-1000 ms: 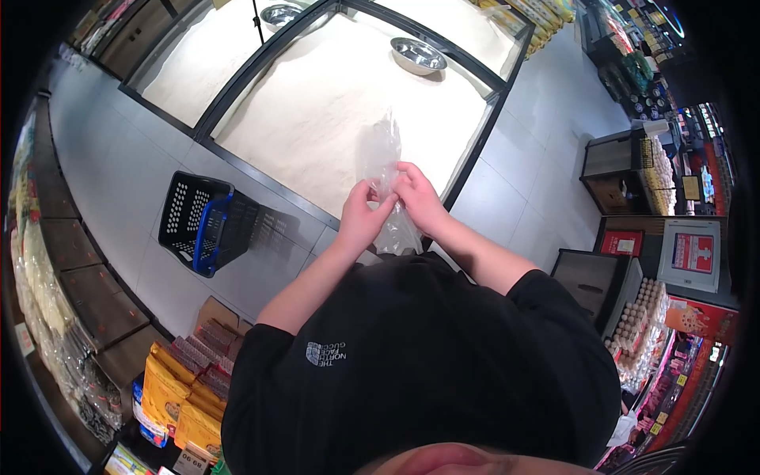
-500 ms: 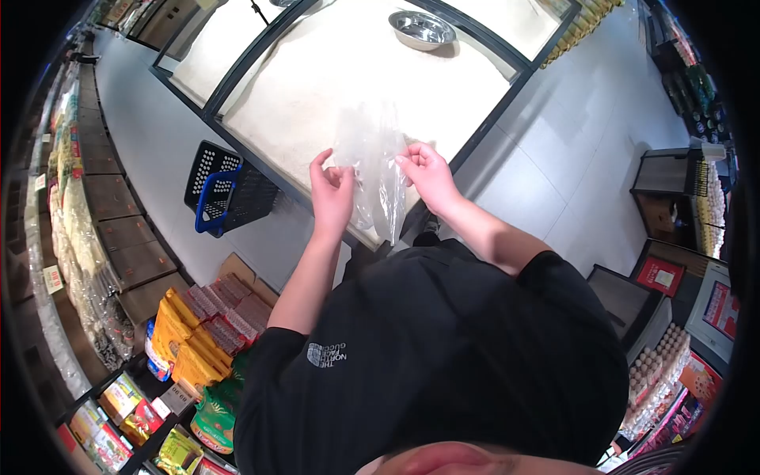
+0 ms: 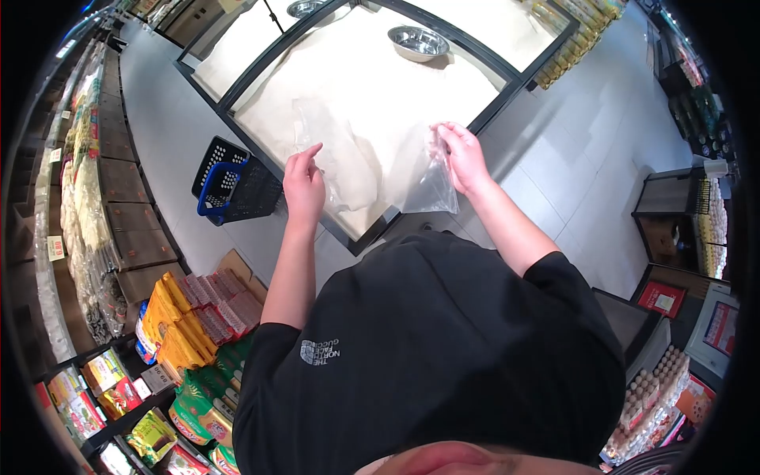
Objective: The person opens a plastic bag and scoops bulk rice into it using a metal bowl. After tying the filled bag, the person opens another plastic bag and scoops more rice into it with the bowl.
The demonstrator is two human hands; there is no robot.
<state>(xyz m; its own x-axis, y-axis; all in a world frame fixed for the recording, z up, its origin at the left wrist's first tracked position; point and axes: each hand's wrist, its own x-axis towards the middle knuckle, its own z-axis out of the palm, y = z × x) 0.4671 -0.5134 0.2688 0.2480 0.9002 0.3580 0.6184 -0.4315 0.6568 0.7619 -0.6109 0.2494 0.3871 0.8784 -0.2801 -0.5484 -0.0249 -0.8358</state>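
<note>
Clear plastic bag film is stretched between my hands above a black-framed bin filled with a pale, loose material that looks like rice (image 3: 364, 95). My right hand (image 3: 464, 161) pinches the top of a clear plastic bag (image 3: 431, 190), which hangs down in a wide triangle. At the left, my left hand (image 3: 304, 186) has its fingers curled at the edge of more clear film (image 3: 339, 162), index finger pointing out. Whether both pieces are one bag or two, I cannot tell. A steel bowl (image 3: 418, 43) rests on the pale material farther back.
A dark shopping basket with a blue handle (image 3: 229, 186) stands on the floor left of the bin. Shelves with packaged noodles (image 3: 87, 198) line the left; yellow packets (image 3: 178, 317) sit lower. Egg trays (image 3: 653, 396) are stacked at the right.
My hands have moved apart, left hand to the left and right hand to the right. The film that was bunched between them is now spread wide.
</note>
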